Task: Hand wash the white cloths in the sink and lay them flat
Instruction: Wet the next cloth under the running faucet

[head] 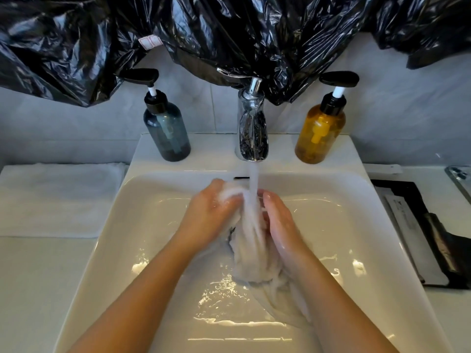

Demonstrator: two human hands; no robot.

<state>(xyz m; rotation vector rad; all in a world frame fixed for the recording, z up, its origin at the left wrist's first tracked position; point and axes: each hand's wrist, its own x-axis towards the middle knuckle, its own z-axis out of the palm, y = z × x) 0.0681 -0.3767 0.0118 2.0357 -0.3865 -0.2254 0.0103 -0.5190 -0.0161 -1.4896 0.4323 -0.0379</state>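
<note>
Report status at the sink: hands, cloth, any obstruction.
Both hands busy: left hand and right hand grip the white cloth, bunched under the running tap. Its tail trails in the sink. Nothing in the way.

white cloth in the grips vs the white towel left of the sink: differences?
Pose: the white cloth is bunched and hangs down; the white towel lies flat.
Place: the cloth is in the sink under the faucet and its running water; the towel sits on the counter beside it.
Contact: the left grip and right grip hold the cloth; nothing touches the towel.
Shared: both are white fabric.
</note>
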